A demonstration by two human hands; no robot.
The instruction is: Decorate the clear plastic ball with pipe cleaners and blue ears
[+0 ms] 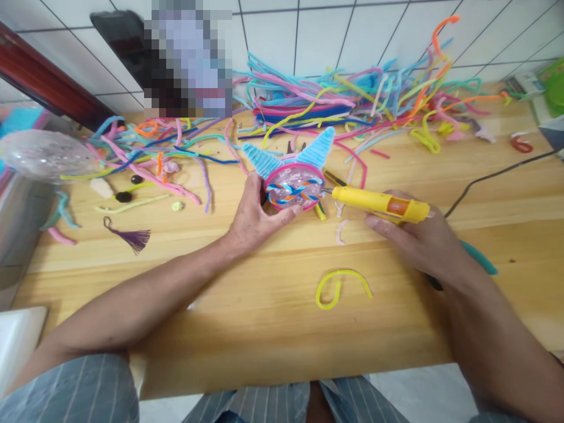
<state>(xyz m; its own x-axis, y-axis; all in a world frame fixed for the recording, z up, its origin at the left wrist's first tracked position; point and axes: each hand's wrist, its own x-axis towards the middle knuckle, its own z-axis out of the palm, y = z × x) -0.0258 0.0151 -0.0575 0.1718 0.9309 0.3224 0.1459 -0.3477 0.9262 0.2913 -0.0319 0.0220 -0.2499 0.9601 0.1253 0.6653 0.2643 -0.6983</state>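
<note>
My left hand (253,217) grips a small round craft piece (294,187) on the wooden table (264,317). The piece has a pink rim, blue and orange pipe cleaners twisted across it, and two light blue cone ears on top. My right hand (416,241) is closed around a yellow glue gun (381,204). The gun lies nearly level and its nozzle touches the right edge of the craft piece. A black cord (497,174) runs from the gun off to the right.
Several loose pipe cleaners (352,100) of many colours are heaped along the table's far side. A bent yellow pipe cleaner (339,286) lies near the front edge. A purple tassel (132,237) and small beads rest at left, beside a clear plastic ball (44,154).
</note>
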